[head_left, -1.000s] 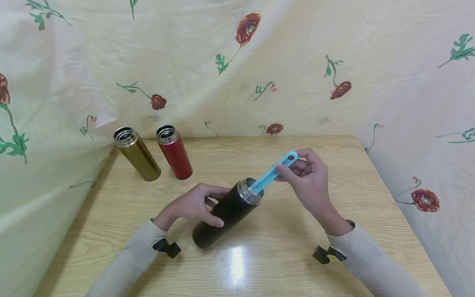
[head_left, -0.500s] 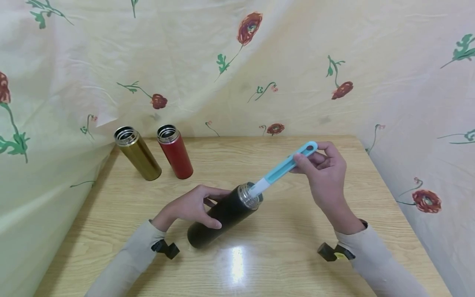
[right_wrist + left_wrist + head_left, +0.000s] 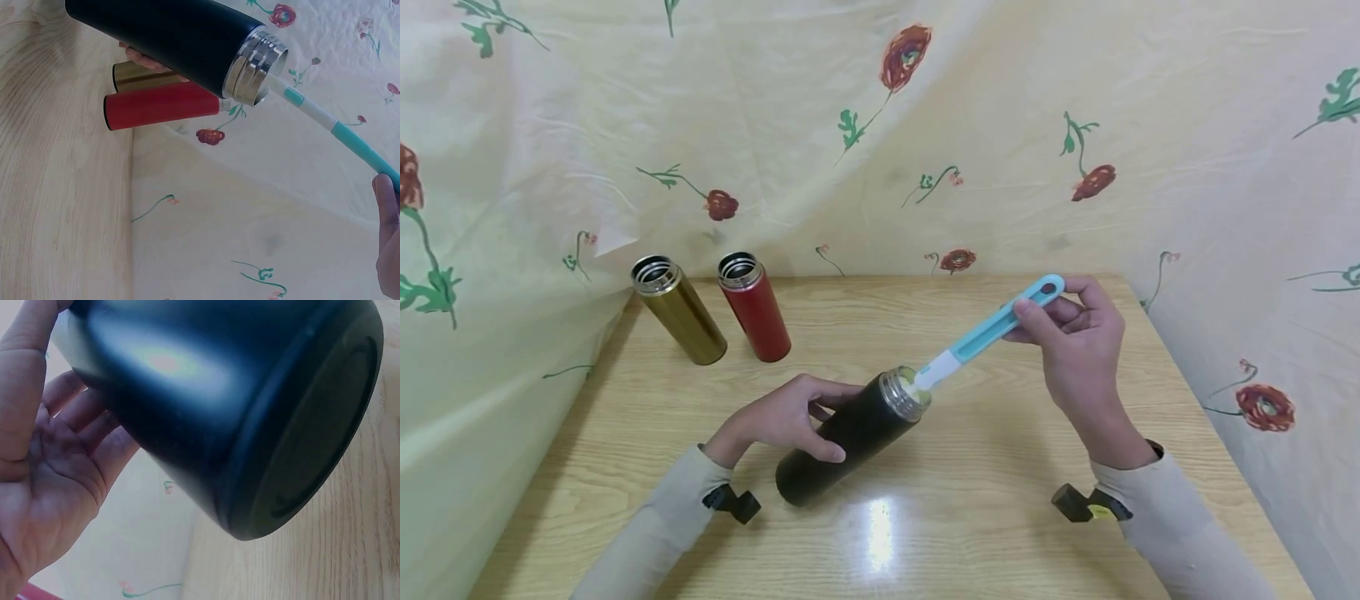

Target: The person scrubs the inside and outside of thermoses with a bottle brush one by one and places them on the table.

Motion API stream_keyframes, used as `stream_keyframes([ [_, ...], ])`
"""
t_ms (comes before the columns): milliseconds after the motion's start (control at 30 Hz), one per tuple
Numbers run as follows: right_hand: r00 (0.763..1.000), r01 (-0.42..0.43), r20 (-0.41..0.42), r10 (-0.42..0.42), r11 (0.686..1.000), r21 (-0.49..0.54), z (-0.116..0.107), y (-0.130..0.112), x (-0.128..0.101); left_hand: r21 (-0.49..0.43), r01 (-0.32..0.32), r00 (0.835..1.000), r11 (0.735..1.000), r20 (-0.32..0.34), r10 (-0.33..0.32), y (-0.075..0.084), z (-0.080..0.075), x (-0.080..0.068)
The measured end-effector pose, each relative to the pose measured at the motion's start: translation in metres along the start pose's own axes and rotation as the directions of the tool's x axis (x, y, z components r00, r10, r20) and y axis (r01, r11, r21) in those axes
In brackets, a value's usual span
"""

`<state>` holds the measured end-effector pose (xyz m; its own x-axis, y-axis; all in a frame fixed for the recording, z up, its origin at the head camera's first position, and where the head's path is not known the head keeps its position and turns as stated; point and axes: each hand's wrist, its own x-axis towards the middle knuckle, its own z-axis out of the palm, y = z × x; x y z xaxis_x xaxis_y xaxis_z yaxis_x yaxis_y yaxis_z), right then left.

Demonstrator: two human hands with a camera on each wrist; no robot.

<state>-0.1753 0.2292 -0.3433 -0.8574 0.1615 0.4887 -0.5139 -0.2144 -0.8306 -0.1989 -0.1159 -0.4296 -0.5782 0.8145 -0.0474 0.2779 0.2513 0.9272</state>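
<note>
A black thermos bottle leans with its steel-threaded mouth up and to the right. My left hand grips it around the body, thumb in front and fingers behind. In the left wrist view, the bottle's base tilts over the wood. My right hand pinches the light-blue handle of a bottle brush near its holed end. The brush's white neck runs down into the bottle's mouth, where something pale yellow shows; the rest of its head is hidden inside. From the right wrist, the neck appears at the steel rim.
A gold bottle and a red bottle, both without lids, stand at the back left of the wooden table. Flower-patterned cloth hangs behind and along both sides.
My right hand has moved up and to the right, drawing the brush partway out so the white neck shows. The bottle has tipped slightly lower in my left hand.
</note>
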Motion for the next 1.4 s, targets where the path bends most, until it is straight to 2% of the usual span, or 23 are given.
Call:
stream_keyframes([
  [167,1.0,-0.001,0.001,0.001,0.999,0.04,-0.001,-0.003,0.001,-0.022,-0.001,1.0,1.0,0.002,0.001,-0.001,-0.001,-0.002],
  [433,1.0,0.006,0.007,-0.006,1.0,0.006,-0.002,-0.006,0.001,-0.009,0.014,1.0,1.0,0.003,-0.014,-0.006,-0.003,-0.006],
  [667,1.0,0.016,0.002,-0.016,0.999,0.034,-0.003,-0.009,0.003,0.006,0.018,1.0,1.0,0.0,-0.018,-0.004,-0.004,-0.006],
  [867,0.999,0.034,0.006,-0.035,0.995,0.089,-0.002,-0.011,0.003,0.017,-0.005,1.0,1.0,-0.029,0.005,-0.003,-0.003,-0.004],
  [1067,0.996,0.082,0.013,-0.084,0.989,0.127,0.004,-0.008,0.0,0.034,0.009,0.998,0.999,-0.068,-0.007,-0.005,-0.001,-0.001],
  [1200,0.997,0.064,0.039,-0.067,0.995,0.079,0.009,-0.001,-0.005,0.037,0.009,0.997,0.999,-0.079,-0.006,-0.002,0.0,0.003],
  [1400,0.996,0.011,0.091,-0.006,0.999,-0.052,0.017,0.014,-0.016,0.025,-0.005,0.997,1.0,-0.076,0.007,0.005,0.0,0.01],
])
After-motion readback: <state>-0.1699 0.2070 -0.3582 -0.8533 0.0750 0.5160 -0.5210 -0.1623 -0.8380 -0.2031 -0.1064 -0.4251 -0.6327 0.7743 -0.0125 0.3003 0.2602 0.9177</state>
